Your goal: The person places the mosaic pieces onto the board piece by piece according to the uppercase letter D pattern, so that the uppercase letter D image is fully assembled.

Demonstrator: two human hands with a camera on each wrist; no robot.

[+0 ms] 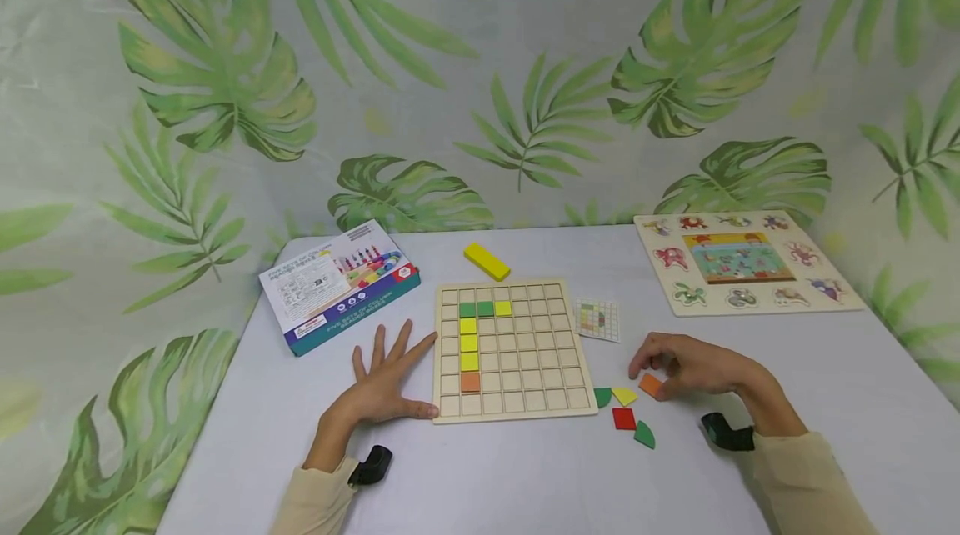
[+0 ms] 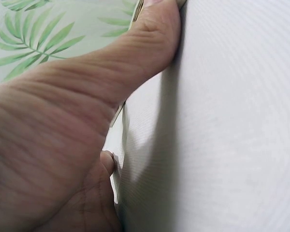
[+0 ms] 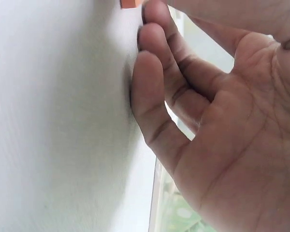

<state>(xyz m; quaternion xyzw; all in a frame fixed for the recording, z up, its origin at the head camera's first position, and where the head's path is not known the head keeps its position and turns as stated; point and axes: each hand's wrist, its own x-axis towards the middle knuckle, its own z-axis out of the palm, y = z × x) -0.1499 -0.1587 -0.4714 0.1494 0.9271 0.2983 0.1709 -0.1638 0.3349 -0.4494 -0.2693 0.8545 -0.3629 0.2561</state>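
Looks like picking up the loose orange tile (image 1: 651, 387), lying on the desk (image 1: 510, 477) between the grid board (image 1: 534, 360) and the desk's right edge, nearer the board. Can't tell if pinched: see right hand (image 1: 697, 364) with bent fingers and thumb about the tile, no clear view of contact. Count left hand (image 1: 386, 385) as released: spread, touching the board's left edge, thumb at its near-left corner. Use that as a brace, lightly, without pushing sideways.

For the lift, grip by opposite edges, not by the face. Tip one edge up first if too thin to catch. Steer clear of the red tile (image 1: 623, 419), yellow piece (image 1: 624, 396) and near green piece (image 1: 644, 435), all close by toward the board. Avoid nudging the other green piece (image 1: 603, 397), right at the board's right edge.

Check the pattern card (image 1: 597, 320) beside that same edge; too small to read from here. If seating on the board, square up to the cell before lowering, then press flat without bumping the tile column (image 1: 468, 342) near the left edge.
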